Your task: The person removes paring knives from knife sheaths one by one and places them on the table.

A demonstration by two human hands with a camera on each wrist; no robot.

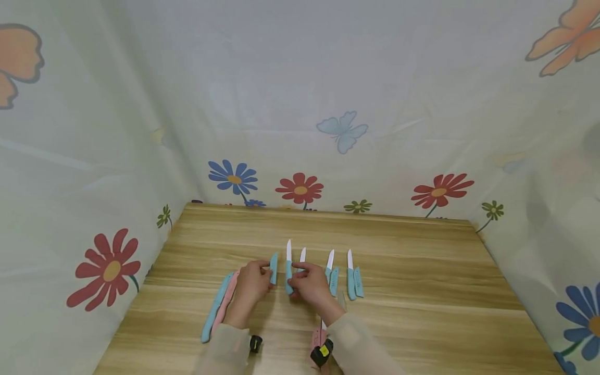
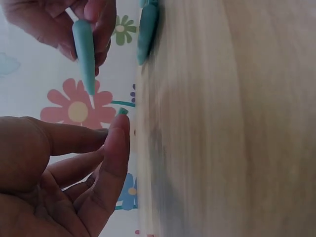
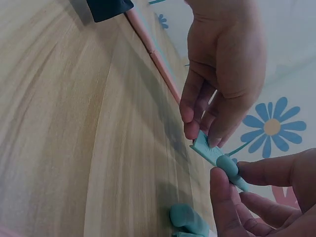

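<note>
My left hand (image 1: 252,284) pinches a teal blade sheath (image 1: 274,268) between thumb and fingers, over the middle of the table. Just right of it, my right hand (image 1: 310,284) holds a paring knife (image 1: 288,271) by its teal handle, its white blade pointing away from me. In the right wrist view the sheath (image 3: 206,149) and the knife's handle (image 3: 228,167) overlap. The left wrist view shows only a small end of the sheath (image 2: 123,111) beyond the fingertips. Another white blade (image 1: 302,255) shows behind my right hand, which partly hides that knife.
Two teal-handled knives (image 1: 351,284) lie to the right, each with a teal sheath (image 1: 358,284) alongside. At the left, a teal knife (image 1: 215,307) and a pink one (image 1: 225,304) lie side by side, blades covered. A pink sheath (image 1: 319,337) lies near my right sleeve. Patterned curtains enclose the table.
</note>
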